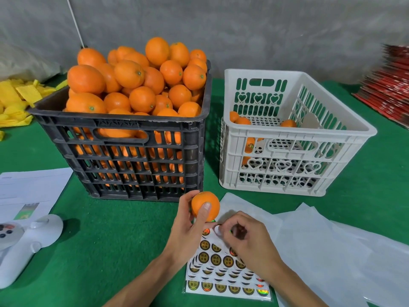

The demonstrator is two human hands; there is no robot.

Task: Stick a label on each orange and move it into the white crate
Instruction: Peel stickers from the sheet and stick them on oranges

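Observation:
My left hand grips one orange just above the label sheet, thumb across its front. My right hand is curled over the top of the sheet and pinches a round label that is peeling up at its edge. The black crate at the left is heaped with oranges. The white crate at the right holds several oranges on its floor, mostly at the left side.
White plastic bags lie at the right front. A white handheld device and printed paper lie at the left front. Yellow foam nets sit far left, red stacked packets far right.

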